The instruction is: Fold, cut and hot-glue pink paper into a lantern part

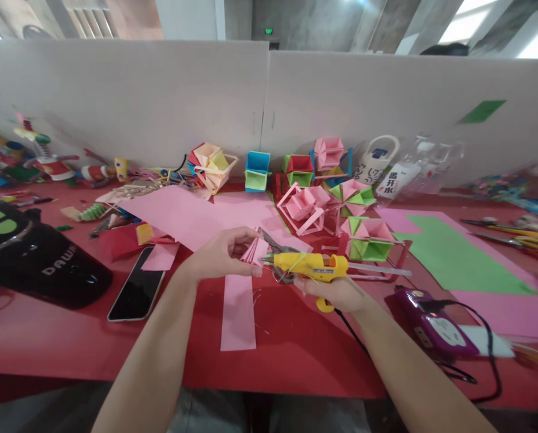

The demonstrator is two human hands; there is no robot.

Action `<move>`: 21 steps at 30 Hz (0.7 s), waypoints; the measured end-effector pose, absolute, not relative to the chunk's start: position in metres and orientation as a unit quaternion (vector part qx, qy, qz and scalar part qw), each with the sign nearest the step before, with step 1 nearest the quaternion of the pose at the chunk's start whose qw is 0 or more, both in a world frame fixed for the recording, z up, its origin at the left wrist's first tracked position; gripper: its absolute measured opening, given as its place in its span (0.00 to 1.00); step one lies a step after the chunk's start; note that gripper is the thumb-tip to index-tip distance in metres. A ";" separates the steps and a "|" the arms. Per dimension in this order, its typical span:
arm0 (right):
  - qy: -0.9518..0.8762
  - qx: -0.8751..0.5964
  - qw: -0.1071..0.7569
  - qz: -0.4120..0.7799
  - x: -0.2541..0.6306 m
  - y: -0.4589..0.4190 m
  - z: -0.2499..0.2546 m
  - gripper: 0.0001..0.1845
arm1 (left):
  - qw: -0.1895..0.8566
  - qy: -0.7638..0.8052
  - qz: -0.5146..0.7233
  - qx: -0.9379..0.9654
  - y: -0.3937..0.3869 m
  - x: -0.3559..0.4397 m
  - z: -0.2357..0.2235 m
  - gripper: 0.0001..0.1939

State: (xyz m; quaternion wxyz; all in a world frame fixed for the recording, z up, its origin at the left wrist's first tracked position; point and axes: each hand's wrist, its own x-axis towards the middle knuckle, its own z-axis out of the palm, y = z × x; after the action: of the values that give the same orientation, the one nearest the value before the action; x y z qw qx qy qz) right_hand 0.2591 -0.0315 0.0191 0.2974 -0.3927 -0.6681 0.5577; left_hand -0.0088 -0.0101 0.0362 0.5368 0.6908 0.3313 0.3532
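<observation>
My left hand point(226, 255) pinches a small piece of folded pink paper point(254, 250) with fanned pleats. In my right hand point(334, 293) is a yellow glue gun point(307, 264), its nozzle pointing left at the edge of the pleats. A clear glue stick point(380, 268) juts from the gun's back end. Whether the nozzle touches the paper, I cannot tell. Behind the gun lies a pair of scissors point(275, 242), partly covered. A pink paper strip point(238, 319) is flat on the red table below my hands, with thin glue strings beside it.
Several folded paper lanterns point(371, 240) stand along the back. A black cup point(47, 264) and a phone point(136, 288) are at left. A purple power socket point(435, 325) with a black cable sits at right, near green paper point(458, 255). A white partition point(160, 96) closes the far side.
</observation>
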 end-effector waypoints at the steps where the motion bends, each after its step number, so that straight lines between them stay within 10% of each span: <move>1: -0.671 -0.389 0.302 0.554 0.259 -0.031 0.019 0.17 | 0.537 0.333 0.353 0.691 -0.010 -0.009 0.036 0.30; 21: -0.663 -0.393 0.340 0.539 0.261 -0.026 0.019 0.09 | 0.546 0.340 0.325 0.694 -0.013 -0.011 0.036 0.30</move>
State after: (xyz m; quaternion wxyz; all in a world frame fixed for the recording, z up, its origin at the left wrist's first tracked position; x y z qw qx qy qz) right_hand 0.2608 -0.0262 0.0192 0.3399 -0.3927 -0.6628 0.5394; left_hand -0.0114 -0.0132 0.0363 0.5455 0.6937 0.3396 0.3253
